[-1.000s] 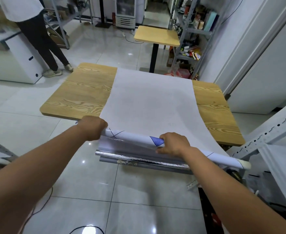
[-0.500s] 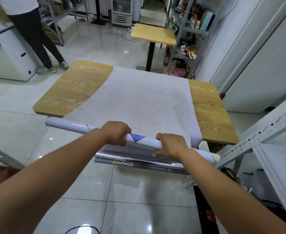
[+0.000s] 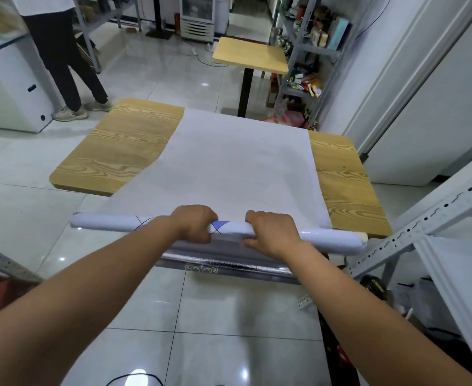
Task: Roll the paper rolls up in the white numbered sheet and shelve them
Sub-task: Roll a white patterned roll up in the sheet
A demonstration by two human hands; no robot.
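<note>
**Figure: Two-handed grip on the roll at the sheet's near edge**

Reading from the left, the white paper roll (image 3: 109,222) juts past the white sheet (image 3: 237,162), which lies flat on the desk (image 3: 123,151), ready for winding. My left hand (image 3: 194,225) grips the roll near mid-length, fingers (image 3: 201,213) curled over it. My right hand (image 3: 271,235), just beside, grips alike, I judge for an even turn. A silvery roll (image 3: 229,264) shows beneath. The shelf frame (image 3: 438,218) stands at right.

Top edge cutting off the bystander (image 3: 59,51) above the waist, sheet (image 3: 237,162) hiding the middle of the table (image 3: 123,151), silver roll (image 3: 229,264) partly hidden under the white roll (image 3: 112,222), left hand (image 3: 194,227) and right hand (image 3: 271,232), shelf goods (image 3: 321,32) too blurred to name.
</note>
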